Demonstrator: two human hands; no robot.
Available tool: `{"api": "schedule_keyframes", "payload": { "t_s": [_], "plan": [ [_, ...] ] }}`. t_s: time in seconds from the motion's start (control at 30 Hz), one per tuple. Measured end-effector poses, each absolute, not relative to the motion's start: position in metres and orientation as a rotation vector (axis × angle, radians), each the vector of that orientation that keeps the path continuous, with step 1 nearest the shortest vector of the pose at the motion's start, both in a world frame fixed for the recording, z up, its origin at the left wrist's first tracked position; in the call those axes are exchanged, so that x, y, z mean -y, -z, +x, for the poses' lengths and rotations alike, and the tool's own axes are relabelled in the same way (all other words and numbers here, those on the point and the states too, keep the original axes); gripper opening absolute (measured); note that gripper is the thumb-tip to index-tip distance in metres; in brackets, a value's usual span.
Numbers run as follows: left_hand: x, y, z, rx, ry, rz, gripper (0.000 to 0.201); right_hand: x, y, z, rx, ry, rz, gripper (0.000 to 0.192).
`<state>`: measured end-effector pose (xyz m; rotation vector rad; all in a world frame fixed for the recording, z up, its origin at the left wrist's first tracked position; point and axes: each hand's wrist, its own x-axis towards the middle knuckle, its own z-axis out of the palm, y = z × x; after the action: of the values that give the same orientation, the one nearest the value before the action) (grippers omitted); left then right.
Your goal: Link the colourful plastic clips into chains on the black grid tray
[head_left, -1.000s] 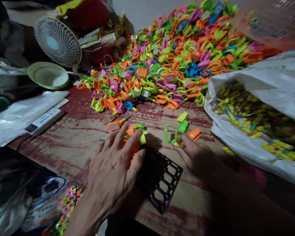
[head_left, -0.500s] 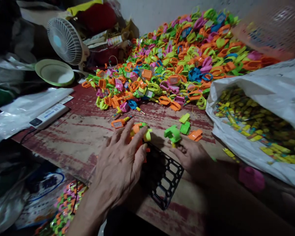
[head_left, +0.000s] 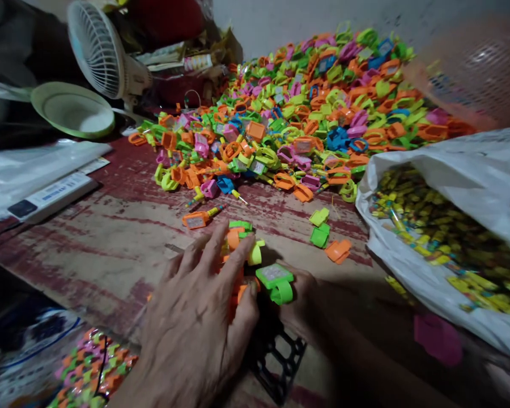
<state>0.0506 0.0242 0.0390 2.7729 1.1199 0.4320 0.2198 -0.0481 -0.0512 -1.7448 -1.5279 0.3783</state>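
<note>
My right hand is pinching the green toy watch at centre-bottom of frame over the black tray — light, stiff, slick plastic, best gripped by the band — left hand spread flat on assembled pieces.

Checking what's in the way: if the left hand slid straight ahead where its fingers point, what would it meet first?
Probably the small cluster of orange and green pieces already at the left hand's fingertips; beyond lies the big pile. Depth is uncertain.

You've got a green toy over the black tray. Behind that tray, the pile mixes orange, green, pink, blue and yellow. Right of it, a white bag of yellow bits; table's worn red.
</note>
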Motion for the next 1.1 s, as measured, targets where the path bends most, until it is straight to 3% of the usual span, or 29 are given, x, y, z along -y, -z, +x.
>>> {"api": "schedule_keyframes", "payload": {
  "t_s": [0.23,0.37,0.53,0.7,0.87,1.1],
  "plan": [
    [-0.020,-0.041,0.053,-1.140,-0.419,2.741,0.059,0.038,0.038,0.219,1.758,-0.346,-1.469,0.026],
    [-0.020,-0.046,0.056,-1.138,-0.394,2.740,0.060,0.039,0.043,0.213,1.725,-0.422,-1.599,0.022],
    [-0.025,-0.041,0.049,-1.028,-0.564,2.808,0.050,0.049,0.044,0.206,1.723,-0.347,-1.622,0.035],
    [-0.034,-0.019,0.048,-0.858,-0.683,2.876,0.049,0.035,0.021,0.252,1.764,-0.260,-1.584,0.036],
    [-0.040,0.003,0.061,-1.006,-0.695,2.868,0.056,-0.037,-0.022,0.333,1.737,0.164,-2.179,0.034],
    [-0.062,0.007,0.034,-1.073,-0.657,2.873,0.069,-0.115,-0.032,0.386,1.992,0.164,-2.342,0.038]
  ]
}}
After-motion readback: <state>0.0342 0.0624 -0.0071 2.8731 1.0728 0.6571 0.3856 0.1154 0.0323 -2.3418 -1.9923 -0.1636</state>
